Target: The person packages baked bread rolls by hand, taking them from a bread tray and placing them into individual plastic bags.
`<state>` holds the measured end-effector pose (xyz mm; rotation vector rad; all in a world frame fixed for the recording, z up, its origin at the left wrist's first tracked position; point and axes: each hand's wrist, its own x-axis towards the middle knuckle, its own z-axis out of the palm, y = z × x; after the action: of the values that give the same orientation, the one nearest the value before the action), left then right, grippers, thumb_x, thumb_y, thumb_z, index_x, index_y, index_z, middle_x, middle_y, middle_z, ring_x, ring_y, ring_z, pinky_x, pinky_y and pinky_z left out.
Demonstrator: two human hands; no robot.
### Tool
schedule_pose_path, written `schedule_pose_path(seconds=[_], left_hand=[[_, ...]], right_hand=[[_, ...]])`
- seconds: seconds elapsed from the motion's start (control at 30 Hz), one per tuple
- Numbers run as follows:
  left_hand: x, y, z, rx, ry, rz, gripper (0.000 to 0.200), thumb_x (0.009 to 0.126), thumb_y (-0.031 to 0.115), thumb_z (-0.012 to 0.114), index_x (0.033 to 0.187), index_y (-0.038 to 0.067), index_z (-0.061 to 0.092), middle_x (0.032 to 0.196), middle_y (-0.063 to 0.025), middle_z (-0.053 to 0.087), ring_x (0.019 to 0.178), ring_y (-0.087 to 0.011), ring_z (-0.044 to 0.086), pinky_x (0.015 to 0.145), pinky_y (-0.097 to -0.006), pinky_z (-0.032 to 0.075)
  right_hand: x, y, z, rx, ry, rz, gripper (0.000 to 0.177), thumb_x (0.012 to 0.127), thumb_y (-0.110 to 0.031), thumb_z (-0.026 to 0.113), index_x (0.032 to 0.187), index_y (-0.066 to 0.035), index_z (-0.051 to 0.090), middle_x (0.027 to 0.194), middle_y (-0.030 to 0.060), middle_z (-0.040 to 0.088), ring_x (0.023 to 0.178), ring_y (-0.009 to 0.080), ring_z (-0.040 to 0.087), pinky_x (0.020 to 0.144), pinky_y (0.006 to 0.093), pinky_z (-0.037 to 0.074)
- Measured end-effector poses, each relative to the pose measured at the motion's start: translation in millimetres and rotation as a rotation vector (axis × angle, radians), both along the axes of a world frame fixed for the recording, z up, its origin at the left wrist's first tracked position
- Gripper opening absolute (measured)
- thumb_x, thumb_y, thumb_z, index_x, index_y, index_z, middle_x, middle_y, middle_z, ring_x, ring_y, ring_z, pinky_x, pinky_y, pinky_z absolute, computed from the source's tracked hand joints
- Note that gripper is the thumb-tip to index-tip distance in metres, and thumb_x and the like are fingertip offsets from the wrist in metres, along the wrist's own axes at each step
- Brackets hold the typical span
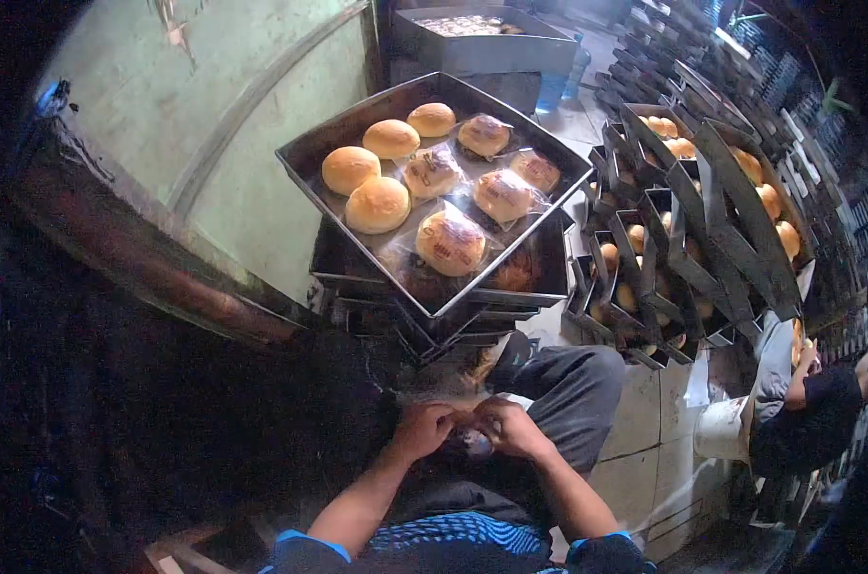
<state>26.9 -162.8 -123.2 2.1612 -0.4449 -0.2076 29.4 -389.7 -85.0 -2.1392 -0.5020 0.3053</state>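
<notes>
Above my lap, my left hand [424, 429] and my right hand [512, 427] are close together, fingers pinched on a small see-through plastic bag [472, 442]. Dark print shows on the bag; what is inside is mostly hidden by my fingers. Just beyond my hands stands a square metal tray [434, 308]. On its left side lie several bare golden buns [378, 205]. Several buns in printed plastic bags [451, 241] lie towards its right and front.
More metal trays [534, 292] are stacked beneath it. At right stand tilted stacks of bun trays [707, 215]. Behind is a large metal pan [491, 53]. A green wall panel [262, 124] rises at left. Another person [812, 411] sits at right near a white bucket [723, 428].
</notes>
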Motion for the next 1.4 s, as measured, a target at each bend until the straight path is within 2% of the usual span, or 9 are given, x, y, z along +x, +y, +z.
schedule_pose_path(seconds=[0.27, 0.4, 0.47, 0.6, 0.8, 1.03, 1.13, 1.27, 1.4], left_hand=[[13.5, 20.9, -1.8, 0.003, -0.182, -0.202, 0.055, 0.080, 0.027, 0.081, 0.127, 0.006, 0.059, 0.116, -0.0143, 0.068, 0.100, -0.0251, 0.068, 0.089, -0.0374, 0.054], [29.2, 37.2, 39.2, -1.245, 0.380, 0.249, 0.035, 0.089, 0.024, 0.075, 0.116, 0.005, 0.064, 0.110, -0.0109, 0.068, 0.094, -0.0222, 0.067, 0.085, -0.0362, 0.054], [43.9, 39.2, 40.1, -1.250, 0.355, 0.601, 0.022, 0.090, 0.020, 0.074, 0.105, 0.006, 0.067, 0.099, -0.0066, 0.069, 0.086, -0.0172, 0.064, 0.078, -0.0326, 0.053], [60.9, 74.8, 46.1, -1.277, 0.206, 1.033, 0.004, 0.093, 0.011, 0.069, 0.094, 0.008, 0.066, 0.089, -0.0032, 0.067, 0.075, -0.0129, 0.060, 0.071, -0.0286, 0.050], [70.4, 104.3, -6.2, -1.674, 0.280, 1.123, 0.008, 0.090, 0.004, 0.070, 0.095, 0.007, 0.064, 0.096, -0.0031, 0.066, 0.073, -0.0140, 0.058, 0.064, -0.0298, 0.049], [74.4, 109.5, 17.3, -1.649, 0.345, 1.239, 0.016, 0.089, 0.001, 0.069, 0.104, 0.003, 0.063, 0.100, -0.0081, 0.066, 0.083, -0.0178, 0.063, 0.070, -0.0305, 0.053], [69.1, 106.6, 15.9, -1.671, 0.355, 1.262, 0.016, 0.089, 0.002, 0.069, 0.104, 0.002, 0.063, 0.098, -0.0090, 0.066, 0.081, -0.0199, 0.064, 0.068, -0.0317, 0.055], [73.0, 103.5, 21.4, -1.675, 0.365, 1.157, 0.011, 0.090, 0.003, 0.071, 0.099, 0.001, 0.065, 0.097, -0.0093, 0.066, 0.079, -0.0209, 0.065, 0.066, -0.0337, 0.055], [74.1, 100.4, 11.3, -1.683, 0.228, 1.037, 0.007, 0.092, 0.006, 0.069, 0.095, 0.001, 0.067, 0.098, -0.0085, 0.067, 0.081, -0.0187, 0.066, 0.068, -0.0329, 0.056]], right_hand=[[9.8, 15.0, 70.6, 0.083, -0.613, -0.431, 0.007, 0.086, 0.002, 0.065, 0.092, -0.001, 0.062, 0.087, 0.0148, 0.066, 0.076, 0.0284, 0.066, 0.070, 0.0344, 0.053], [24.4, 29.4, 131.0, 0.210, -0.552, -0.570, 0.004, 0.087, 0.001, 0.069, 0.089, -0.001, 0.066, 0.078, 0.0102, 0.068, 0.066, 0.0169, 0.065, 0.061, 0.0303, 0.052], [34.4, 58.9, 144.0, 0.366, -0.407, -0.539, 0.005, 0.087, 0.002, 0.069, 0.089, 0.000, 0.066, 0.078, 0.0104, 0.068, 0.065, 0.0153, 0.064, 0.061, 0.0298, 0.052], [98.3, 101.1, 171.3, 0.187, -0.892, 0.120, 0.009, 0.080, 0.007, 0.067, 0.087, 0.002, 0.064, 0.083, 0.0135, 0.070, 0.071, 0.0243, 0.068, 0.069, 0.0385, 0.053], [314.5, 210.0, 214.0, -0.180, -0.817, 0.189, 0.036, 0.096, -0.031, 0.060, 0.115, 0.000, 0.064, 0.115, 0.0222, 0.065, 0.113, 0.0385, 0.061, 0.097, 0.0470, 0.047], [462.8, 290.1, 191.1, -0.545, -0.380, 0.422, 0.062, 0.096, -0.057, 0.055, 0.085, 0.001, 0.073, 0.057, 0.0125, 0.063, 0.056, 0.0251, 0.063, 0.062, 0.0405, 0.054], [460.9, 280.9, 210.8, -0.740, -0.537, 0.754, 0.052, 0.094, -0.051, 0.060, 0.093, -0.001, 0.073, 0.078, 0.0163, 0.067, 0.077, 0.0254, 0.065, 0.076, 0.0392, 0.053], [475.5, 228.4, 216.4, -0.531, -0.333, 0.430, 0.042, 0.097, -0.042, 0.060, 0.103, -0.002, 0.071, 0.090, 0.0117, 0.069, 0.084, 0.0215, 0.065, 0.079, 0.0367, 0.051], [481.8, 155.0, 219.5, 0.247, 0.105, -0.189, 0.043, 0.099, -0.036, 0.055, 0.114, 0.003, 0.065, 0.097, 0.0150, 0.070, 0.085, 0.0276, 0.068, 0.084, 0.0399, 0.055]])
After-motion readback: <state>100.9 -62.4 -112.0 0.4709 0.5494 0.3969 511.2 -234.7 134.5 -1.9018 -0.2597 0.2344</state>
